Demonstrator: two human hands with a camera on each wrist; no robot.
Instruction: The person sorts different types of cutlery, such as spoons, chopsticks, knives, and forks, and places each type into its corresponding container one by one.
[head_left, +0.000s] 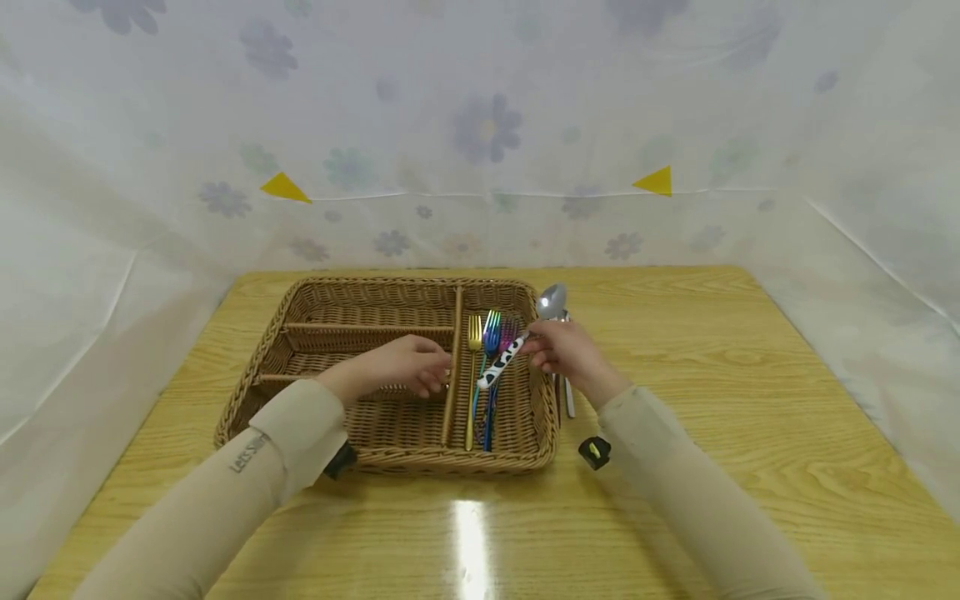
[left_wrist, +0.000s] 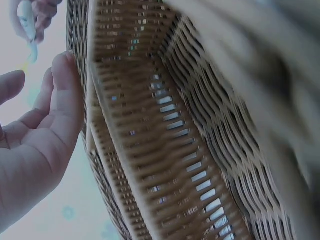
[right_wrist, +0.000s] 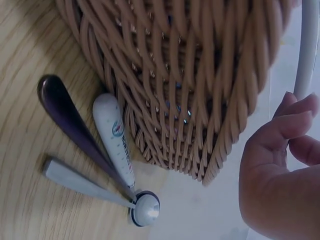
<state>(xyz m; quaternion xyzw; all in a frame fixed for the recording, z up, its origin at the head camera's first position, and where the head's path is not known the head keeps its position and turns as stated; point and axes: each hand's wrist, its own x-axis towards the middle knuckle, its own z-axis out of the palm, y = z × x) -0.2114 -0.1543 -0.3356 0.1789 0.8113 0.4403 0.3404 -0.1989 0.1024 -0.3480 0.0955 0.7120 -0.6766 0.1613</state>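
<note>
My right hand (head_left: 566, 352) pinches a metal spoon (head_left: 504, 363) with a black-and-white patterned handle, tilted over the right side of a brown wicker basket (head_left: 480, 458). Its bowl points up and away, toward the back. In the right compartment lie a gold fork (head_left: 475, 333), a blue rainbow-toned fork (head_left: 492, 333) and a purple fork (head_left: 509, 331), partly under the spoon handle. My left hand (head_left: 408, 367) hovers beside the basket's divider with loosely bent fingers and holds nothing; the left wrist view shows its palm (left_wrist: 35, 160) bare.
On the wooden table (head_left: 675, 375), right against the basket, lie spoons with a dark handle (right_wrist: 70, 112), a silver handle (right_wrist: 82, 182) and a white printed handle (right_wrist: 114, 135). Thin dividers split the basket's left part. A flowered curtain (head_left: 420, 133) hangs behind and at both sides.
</note>
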